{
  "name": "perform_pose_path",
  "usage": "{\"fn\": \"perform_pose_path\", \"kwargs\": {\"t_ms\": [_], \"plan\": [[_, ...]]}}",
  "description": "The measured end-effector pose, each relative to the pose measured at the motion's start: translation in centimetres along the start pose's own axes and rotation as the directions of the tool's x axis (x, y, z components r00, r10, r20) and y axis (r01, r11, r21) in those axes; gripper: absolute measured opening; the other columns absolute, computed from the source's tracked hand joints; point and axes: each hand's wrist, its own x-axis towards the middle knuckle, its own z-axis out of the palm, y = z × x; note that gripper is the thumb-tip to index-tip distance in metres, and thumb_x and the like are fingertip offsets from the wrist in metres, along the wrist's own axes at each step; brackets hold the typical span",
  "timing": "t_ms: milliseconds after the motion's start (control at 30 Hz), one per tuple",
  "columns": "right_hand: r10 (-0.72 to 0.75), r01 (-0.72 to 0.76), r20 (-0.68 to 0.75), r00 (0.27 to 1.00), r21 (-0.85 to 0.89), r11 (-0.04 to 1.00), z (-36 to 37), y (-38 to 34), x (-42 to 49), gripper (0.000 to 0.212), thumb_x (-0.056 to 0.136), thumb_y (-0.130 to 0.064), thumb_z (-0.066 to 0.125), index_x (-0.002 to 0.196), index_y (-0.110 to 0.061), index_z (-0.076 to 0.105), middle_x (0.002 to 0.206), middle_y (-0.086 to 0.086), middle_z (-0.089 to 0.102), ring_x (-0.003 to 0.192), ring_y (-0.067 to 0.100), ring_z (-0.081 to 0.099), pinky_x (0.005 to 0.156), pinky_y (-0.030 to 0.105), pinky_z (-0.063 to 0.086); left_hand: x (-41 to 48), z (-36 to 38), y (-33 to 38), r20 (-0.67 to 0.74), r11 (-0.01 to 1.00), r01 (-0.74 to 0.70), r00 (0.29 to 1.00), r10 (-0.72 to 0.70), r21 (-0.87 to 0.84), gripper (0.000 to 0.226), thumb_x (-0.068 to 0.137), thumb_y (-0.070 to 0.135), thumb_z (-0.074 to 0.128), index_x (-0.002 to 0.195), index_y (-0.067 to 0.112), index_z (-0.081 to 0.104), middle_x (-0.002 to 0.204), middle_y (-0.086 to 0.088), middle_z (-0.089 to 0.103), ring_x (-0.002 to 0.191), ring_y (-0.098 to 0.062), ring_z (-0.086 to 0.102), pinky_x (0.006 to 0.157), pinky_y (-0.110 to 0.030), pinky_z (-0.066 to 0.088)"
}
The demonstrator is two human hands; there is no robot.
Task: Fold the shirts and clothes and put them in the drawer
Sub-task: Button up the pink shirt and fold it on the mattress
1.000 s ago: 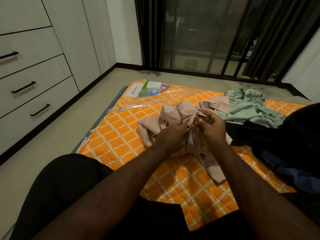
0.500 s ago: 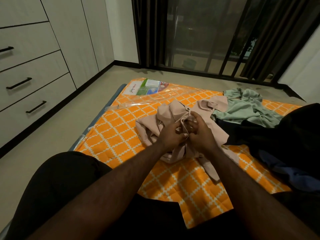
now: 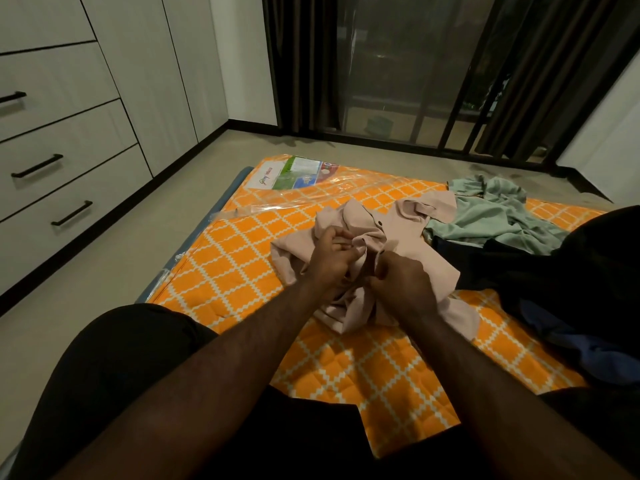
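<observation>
orange quilted mattress (image 3: 242, 258), dark curtains (image 3: 301, 60), glass door (image 3: 398, 64)

Single head-worn wide-angle view, looking forward and steeply down from above the lap. Close to both forearms, which run up from the bottom edge to the left hand (image 3: 330, 259) and right hand (image 3: 401, 280) at centre. Beyond them, the orange mattress (image 3: 242, 258); drawers (image 3: 65, 188) at far left, glass door (image 3: 398, 71) along the top. Edges bowed by the lens.
</observation>
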Motion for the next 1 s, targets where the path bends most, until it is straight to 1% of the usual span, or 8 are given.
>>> {"fn": "perform_pose_path", "kwargs": {"t_ms": [133, 233, 300, 367, 467, 567, 767, 1000], "plan": [[0.044, -0.044, -0.025, 0.999, -0.007, 0.999, 0.0, 0.4, -0.1, 0.008, 0.09, -0.017, 0.071, 0.093, -0.023, 0.068, 0.09, -0.002, 0.07, 0.08, 0.019, 0.064, 0.064, 0.028, 0.046, 0.4, -0.2, -0.5, 0.146, 0.946, -0.238, 0.967, 0.209, 0.22, 0.015, 0.095, 0.009, 0.067, 0.109, 0.011, 0.06, 0.104, -0.003, 0.073, 0.095, -0.021, 0.072, 0.07, -0.036, 0.061], [0.14, -0.118, -0.111, 0.984, 0.187, 0.975, -1.0, 0.4, 0.4, 0.009, 0.09, -0.018, 0.071, 0.092, -0.025, 0.067, 0.088, -0.005, 0.068, 0.082, 0.018, 0.063, 0.07, 0.032, 0.05, 0.7, -0.2, -0.7, 0.372, 0.674, -0.494, 0.867, 0.332, 0.55, 0.011, 0.09, 0.013, 0.067, 0.097, 0.017, 0.074, 0.104, 0.001, 0.074, 0.092, -0.01, 0.068, 0.07, -0.027, 0.051], [0.242, -0.183, -0.131, 0.961, 0.349, 0.919, -1.5, 0.6, 0.7, 0.013, 0.088, -0.017, 0.074, 0.089, -0.024, 0.064, 0.089, -0.006, 0.068, 0.085, 0.018, 0.065, 0.074, 0.036, 0.055, 0.8, 0.1, -1.3, 0.5, 0.478, -0.588, 0.808, 0.312, 0.653, 0.011, 0.085, 0.008, 0.069, 0.093, 0.009, 0.077, 0.118, -0.011, 0.071, 0.107, -0.022, 0.064, 0.073, -0.024, 0.042], [0.36, -0.268, -0.115, 0.926, 0.472, 0.84, -1.8, 0.7, 1.1, 0.016, 0.086, -0.013, 0.075, 0.088, -0.022, 0.062, 0.088, -0.004, 0.067, 0.089, 0.022, 0.065, 0.076, 0.04, 0.057, 0.8, 0.3, -1.7, 0.545, 0.4, -0.606, 0.795, 0.267, 0.688, 0.012, 0.082, 0.005, 0.067, 0.091, 0.004, 0.075, 0.137, -0.02, 0.06, 0.129, -0.032, 0.053, 0.083, -0.025, 0.044], [0.404, -0.331, 0.004, 0.915, 0.581, 0.744, -2.0, 0.7, 1.1, 0.023, 0.083, -0.005, 0.074, 0.098, -0.019, 0.064, 0.091, 0.002, 0.069, 0.09, 0.023, 0.068, 0.079, 0.044, 0.06, 0.7, 0.5, -1.6, 0.5, 0.452, -0.552, 0.832, 0.242, 0.701, 0.008, 0.078, 0.0, 0.067, 0.082, -0.001, 0.074, 0.104, -0.019, 0.072, 0.107, -0.029, 0.059, 0.067, -0.01, 0.034], [0.324, -0.306, 0.083, 0.942, 0.606, 0.735, -2.0, 0.2, 0.7, 0.034, 0.082, -0.003, 0.077, 0.109, -0.017, 0.063, 0.096, 0.002, 0.071, 0.089, 0.017, 0.069, 0.07, 0.032, 0.058, 0.8, 0.4, -1.1, 0.382, 0.559, -0.45, 0.892, 0.242, 0.696, 0.021, 0.076, 0.009, 0.072, 0.096, 0.008, 0.078, 0.087, -0.003, 0.072, 0.071, -0.012, 0.058, 0.057, -0.02, 0.037], [0.36, -0.351, 0.117, 0.926, 0.622, 0.7, -1.0, 0.0, 0.7, 0.033, 0.082, -0.006, 0.08, 0.108, -0.019, 0.065, 0.098, 0.001, 0.073, 0.093, 0.018, 0.07, 0.076, 0.036, 0.061, 0.8, 0.1, -1.0, 0.249, 0.701, -0.294, 0.954, 0.169, 0.65, 0.044, 0.074, 0.015, 0.081, 0.116, 0.022, 0.073, 0.107, 0.005, 0.074, 0.092, -0.01, 0.069, 0.076, -0.04, 0.062], [0.445, -0.402, 0.113, 0.888, 0.661, 0.634, -1.4, 0.6, 1.3, 0.011, 0.095, -0.014, 0.068, 0.103, -0.016, 0.06, 0.1, 0.01, 0.067, 0.094, 0.027, 0.066, 0.071, 0.041, 0.06, 0.3, 0.4, -0.9, 0.274, 0.735, -0.29, 0.95, 0.146, 0.613, 0.045, 0.078, 0.007, 0.079, 0.12, 0.021, 0.07, 0.109, 0.003, 0.069, 0.097, -0.012, 0.067, 0.076, -0.036, 0.063]]}}
